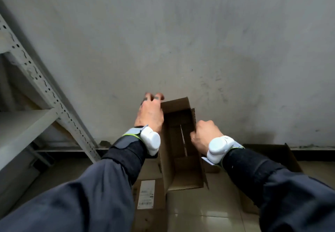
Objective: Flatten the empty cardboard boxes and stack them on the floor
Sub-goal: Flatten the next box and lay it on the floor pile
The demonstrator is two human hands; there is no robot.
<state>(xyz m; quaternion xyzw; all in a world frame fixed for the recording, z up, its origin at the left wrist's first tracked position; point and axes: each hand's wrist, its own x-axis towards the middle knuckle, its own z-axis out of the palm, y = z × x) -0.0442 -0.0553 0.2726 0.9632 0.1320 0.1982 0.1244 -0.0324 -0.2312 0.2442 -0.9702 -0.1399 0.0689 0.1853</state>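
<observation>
I hold a small brown cardboard box [178, 152] in the air, open at both ends so I look straight through it. My left hand [149, 113] lies along its left wall with the fingers reaching past the far top edge. My right hand [205, 133] grips the right wall, fingers curled over its edge. Below the box, flattened cardboard [204, 208] lies on the tiled floor, one piece bearing a white label [146, 193].
A grey metal shelving rack [45, 90] with a perforated upright stands at the left. A plain grey wall [181, 41] fills the view ahead. Another open cardboard box [282, 154] sits at the wall's foot on the right.
</observation>
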